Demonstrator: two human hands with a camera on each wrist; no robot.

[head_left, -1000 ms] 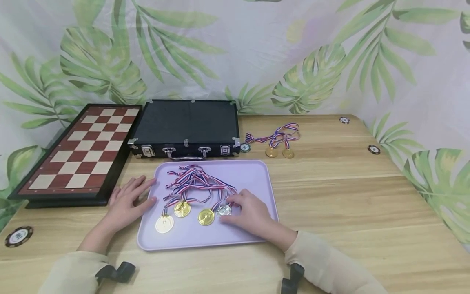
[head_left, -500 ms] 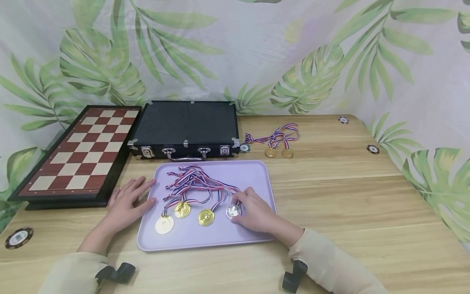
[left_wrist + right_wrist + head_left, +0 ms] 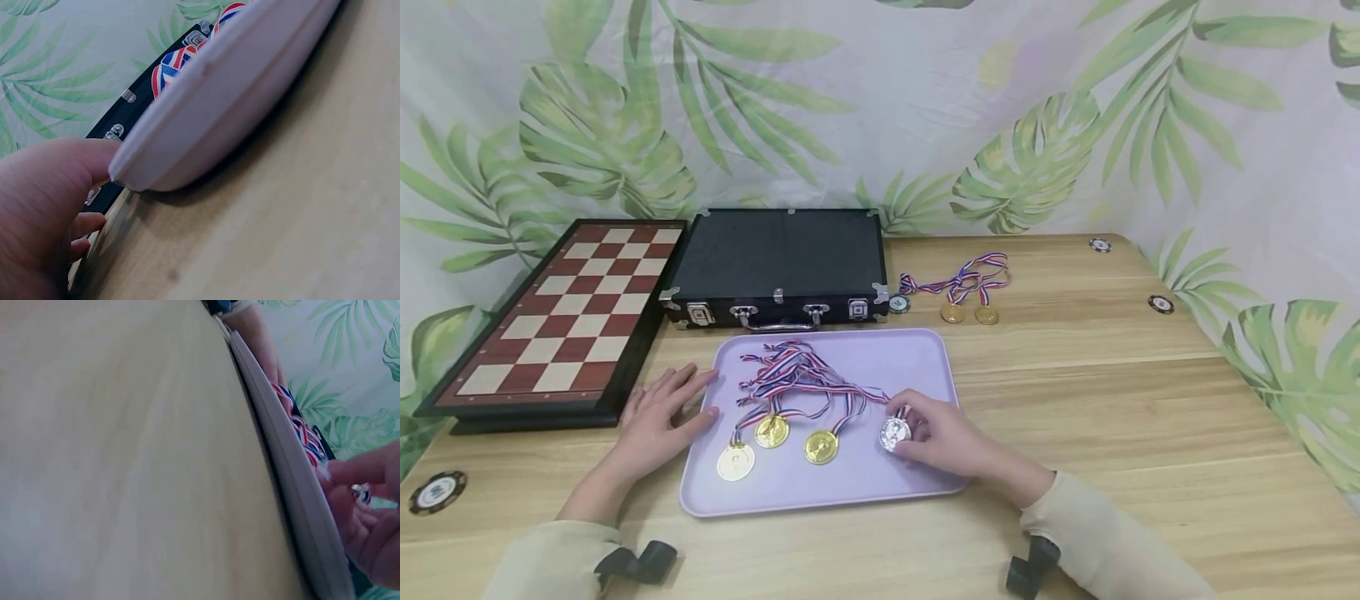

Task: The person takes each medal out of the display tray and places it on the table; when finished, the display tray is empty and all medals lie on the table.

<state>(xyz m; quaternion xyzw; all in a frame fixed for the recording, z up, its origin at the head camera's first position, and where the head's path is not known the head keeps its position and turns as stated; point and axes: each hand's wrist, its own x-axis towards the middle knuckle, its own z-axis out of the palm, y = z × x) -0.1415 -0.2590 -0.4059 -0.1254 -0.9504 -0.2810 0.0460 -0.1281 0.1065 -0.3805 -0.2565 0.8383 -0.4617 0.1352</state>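
Observation:
Between thumb and fingers, my right hand (image 3: 947, 435) pinches a silver medal (image 3: 895, 434) over the right part of a lilac tray (image 3: 865, 487). Its striped ribbon runs left into a tangle of red, white and blue ribbons (image 3: 797, 367). Left of it lie a gold medal (image 3: 822, 447), a second gold medal (image 3: 772, 431) and a paler gold one (image 3: 735, 462). My left hand (image 3: 658, 425) rests at the tray's left edge with fingers extended. In the left wrist view, the thumb (image 3: 94, 156) reaches the tray's rim (image 3: 134, 144).
Behind the tray stands a black case (image 3: 782, 254) with metal latches. A red-and-cream chessboard (image 3: 572, 308) is at the left. Two gold medals (image 3: 970, 313) with ribbons lie at the back right. Poker chips sit around the table, one (image 3: 437, 492) at front left.
My right hand has drawn the silver medal to the right, away from the gold medals, and its ribbon has stretched along. My left hand has stayed at the tray's edge.

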